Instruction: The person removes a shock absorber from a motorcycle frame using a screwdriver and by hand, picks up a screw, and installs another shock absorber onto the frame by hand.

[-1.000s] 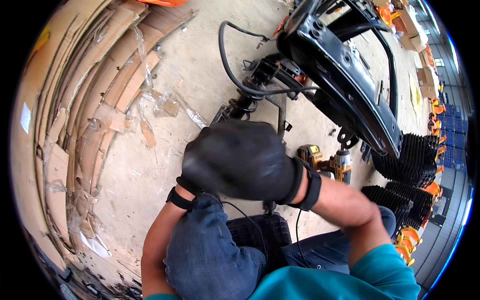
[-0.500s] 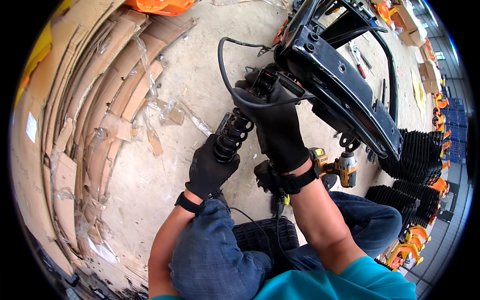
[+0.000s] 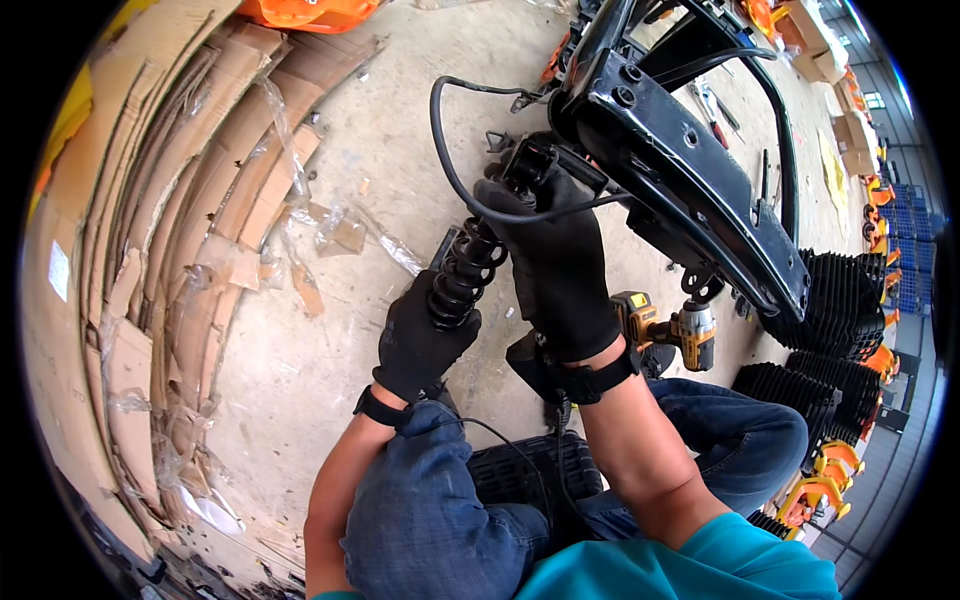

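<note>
Coil-spring shock absorber (image 3: 466, 266) held; fastening to black frame (image 3: 655, 125) unconfirmed.
Left hand (image 3: 418, 340) clasps lower end; right hand (image 3: 560, 265) at top, closure hidden.

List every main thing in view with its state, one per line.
Left hand: gloved, closed around the coil spring
Right hand: gloved, at the coil spring's upper end, grip partly hidden
Coil spring: held, slanting
Black cable: looped, passing over the right hand
Black metal frame: slanting, beyond the hands
Power tool: set down, unheld
Cardboard: flattened, layered
Black ribbed parts: stacked
Plastic wrap: crumpled
</note>
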### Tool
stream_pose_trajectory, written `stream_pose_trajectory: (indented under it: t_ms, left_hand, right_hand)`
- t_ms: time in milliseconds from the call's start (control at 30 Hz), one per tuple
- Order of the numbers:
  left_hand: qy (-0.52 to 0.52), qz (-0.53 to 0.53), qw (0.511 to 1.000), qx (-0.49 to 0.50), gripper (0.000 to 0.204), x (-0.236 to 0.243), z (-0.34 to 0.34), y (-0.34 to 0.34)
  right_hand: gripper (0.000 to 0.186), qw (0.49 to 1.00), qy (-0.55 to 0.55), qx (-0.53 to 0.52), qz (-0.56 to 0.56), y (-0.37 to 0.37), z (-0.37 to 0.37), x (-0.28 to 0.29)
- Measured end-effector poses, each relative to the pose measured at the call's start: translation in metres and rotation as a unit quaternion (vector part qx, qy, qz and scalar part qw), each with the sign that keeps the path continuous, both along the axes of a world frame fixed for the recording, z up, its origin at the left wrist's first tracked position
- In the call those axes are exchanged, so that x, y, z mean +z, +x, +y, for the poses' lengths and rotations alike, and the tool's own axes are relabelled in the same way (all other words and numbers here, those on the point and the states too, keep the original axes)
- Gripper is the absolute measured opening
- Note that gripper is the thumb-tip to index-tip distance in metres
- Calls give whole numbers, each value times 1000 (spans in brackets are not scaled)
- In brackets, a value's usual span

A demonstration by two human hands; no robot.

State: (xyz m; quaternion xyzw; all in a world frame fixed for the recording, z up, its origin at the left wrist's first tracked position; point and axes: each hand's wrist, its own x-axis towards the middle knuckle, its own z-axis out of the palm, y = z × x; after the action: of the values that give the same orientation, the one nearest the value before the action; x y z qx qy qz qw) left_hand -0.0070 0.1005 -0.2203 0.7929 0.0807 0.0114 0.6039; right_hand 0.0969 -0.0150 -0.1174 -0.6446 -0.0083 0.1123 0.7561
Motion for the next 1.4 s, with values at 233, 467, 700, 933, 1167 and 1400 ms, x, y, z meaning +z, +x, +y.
stream_pose_trajectory:
  t_ms: [233,467,700,933,1167,1400]
  left_hand:
    - [5,9,1000,7,35,-2,0,1]
    - [17,-4,1000,4,39,-14,-4,10]
    - [35,-22,999,-1,40,-24,-2,18]
    - [10,-47,999,-4,37,-20,-2,16]
    - [10,-41,999,-13,41,-17,-5,17]
    - [-9,32,999,-22,44,-2,-9,15]
  right_hand:
    - [16,999,-30,-25,22,9,3,0]
    - [26,996,-49,-67,-23,11,9,-3]
    - [15,992,-111,-41,-50,8,6,-2]
    - [30,998,-57,-20,-32,1,4,-9]
    - [21,995,-77,-35,-51,0,3,-8]
    - [43,987,-114,59,-97,-13,-20,-44]
